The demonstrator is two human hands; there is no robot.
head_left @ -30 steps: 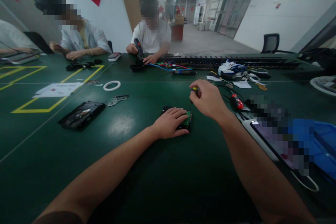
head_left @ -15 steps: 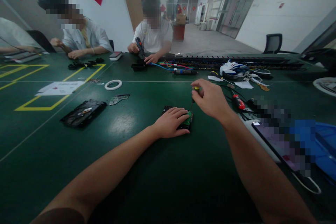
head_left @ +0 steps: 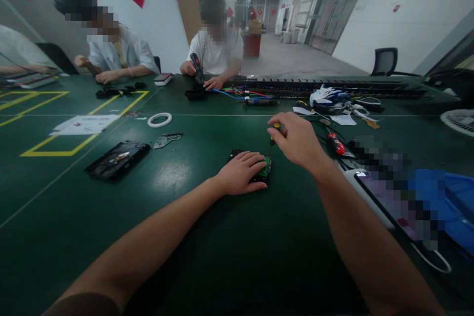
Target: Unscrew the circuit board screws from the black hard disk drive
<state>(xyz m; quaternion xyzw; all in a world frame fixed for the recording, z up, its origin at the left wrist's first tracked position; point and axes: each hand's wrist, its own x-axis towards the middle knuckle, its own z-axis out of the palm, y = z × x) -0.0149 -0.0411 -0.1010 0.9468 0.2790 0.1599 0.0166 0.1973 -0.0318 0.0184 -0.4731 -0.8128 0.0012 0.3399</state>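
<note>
My left hand lies flat across a black hard drive with a green circuit board on its upper face. Its fingers stretch over the board and its thumb runs along the near edge; the palm hides most of the drive. Above the drive's right end, my right hand is closed around a small screwdriver with a yellow and dark handle. The screwdriver stands nearly upright, shaft down toward the board's right edge; whether its tip sits in a screw is too small to tell.
To the left are an opened black casing, a loose circuit board and a white tape roll. On the right lie a red screwdriver, a phone and a blue tray. Across the table, a person holds a power screwdriver.
My right fingertips have shifted slightly left around the screwdriver handle, and more of the handle shows below them. My left hand and the drive have stayed in place.
</note>
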